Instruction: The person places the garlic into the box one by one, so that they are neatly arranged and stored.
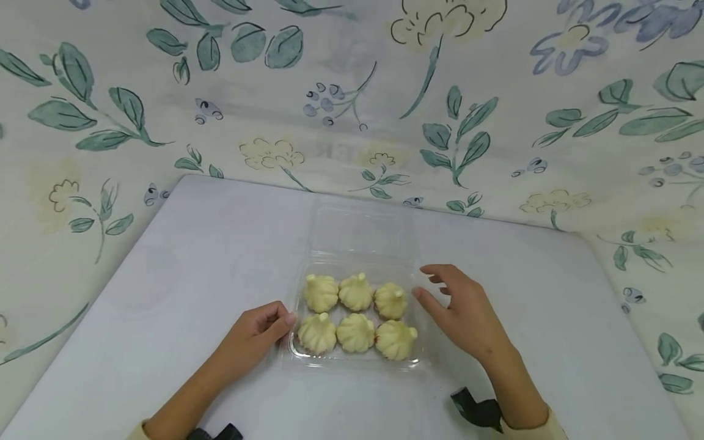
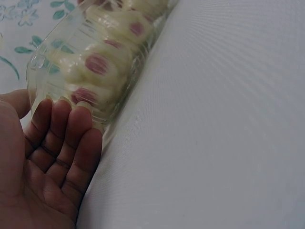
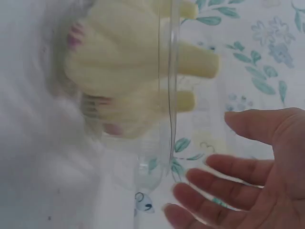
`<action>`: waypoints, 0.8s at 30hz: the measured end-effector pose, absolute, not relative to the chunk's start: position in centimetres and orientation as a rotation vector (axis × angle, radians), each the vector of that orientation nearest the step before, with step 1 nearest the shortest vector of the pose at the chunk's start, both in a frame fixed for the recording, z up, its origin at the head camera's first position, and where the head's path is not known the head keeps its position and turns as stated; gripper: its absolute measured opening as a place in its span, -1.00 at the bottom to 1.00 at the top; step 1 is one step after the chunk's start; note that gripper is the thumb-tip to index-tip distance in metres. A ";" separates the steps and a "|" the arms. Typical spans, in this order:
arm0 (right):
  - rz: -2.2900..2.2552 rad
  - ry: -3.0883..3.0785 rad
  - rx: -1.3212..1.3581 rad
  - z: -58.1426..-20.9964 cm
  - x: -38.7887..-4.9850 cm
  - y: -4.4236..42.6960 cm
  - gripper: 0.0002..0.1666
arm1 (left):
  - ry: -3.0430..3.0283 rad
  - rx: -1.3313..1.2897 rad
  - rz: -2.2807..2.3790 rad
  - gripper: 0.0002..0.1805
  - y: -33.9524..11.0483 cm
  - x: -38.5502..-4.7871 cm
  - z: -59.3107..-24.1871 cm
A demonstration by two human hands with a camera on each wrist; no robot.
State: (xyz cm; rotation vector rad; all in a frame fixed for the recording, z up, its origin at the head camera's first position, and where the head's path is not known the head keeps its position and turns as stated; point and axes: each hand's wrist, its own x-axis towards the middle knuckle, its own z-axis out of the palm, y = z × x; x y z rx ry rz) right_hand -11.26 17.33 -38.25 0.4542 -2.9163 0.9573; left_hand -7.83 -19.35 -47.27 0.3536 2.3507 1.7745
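A clear plastic clamshell container (image 1: pixel 357 365) lies on the white table with its see-through lid (image 1: pixel 363 229) folded back, away from me. Inside sit several pale yellow garlic bulbs (image 1: pixel 355 333) in two rows, stems up; pink patches show low on the bulbs (image 2: pixel 96 63) in the left wrist view. My left hand (image 1: pixel 254 336) pinches the container's left rim, thumb at the edge and fingers against the outer wall. Just beyond the right side, my right hand (image 1: pixel 464 308) hovers with fingers spread and thumb apart, holding nothing; the right wrist view shows a gap between its fingertips (image 3: pixel 178 191) and the container.
The white tabletop (image 1: pixel 220 244) spreads around the container. Behind and beside it hangs a floral cloth (image 1: pixel 341 73) with green leaves and blue and yellow flowers. Black wrist-worn devices (image 1: pixel 478 409) show near both forearms at the lower edge.
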 end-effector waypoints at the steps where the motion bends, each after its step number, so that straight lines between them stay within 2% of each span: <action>1: 0.991 -2.942 0.440 -38.3 -11.9 17.2 -0.45 | 2.354 0.350 1.776 -0.71 -19.5 -7.8 -47.2; 6: 1.151 -3.099 0.324 -39.0 -14.8 16.7 -0.23 | 2.336 0.365 1.790 -0.71 -19.6 -7.7 -47.3; 13: 1.539 -3.070 0.072 -40.5 -17.3 16.6 -0.13 | 2.319 0.387 1.802 -0.72 -19.4 -7.7 -47.4; 16: 1.612 -3.022 -0.047 -41.2 -18.3 17.0 -0.17 | 2.323 0.403 1.807 -0.72 -19.3 -7.7 -47.4; 24: 1.764 -2.980 -0.072 -42.5 -19.9 17.4 -0.50 | 2.332 0.394 1.822 -0.70 -19.4 -7.7 -47.3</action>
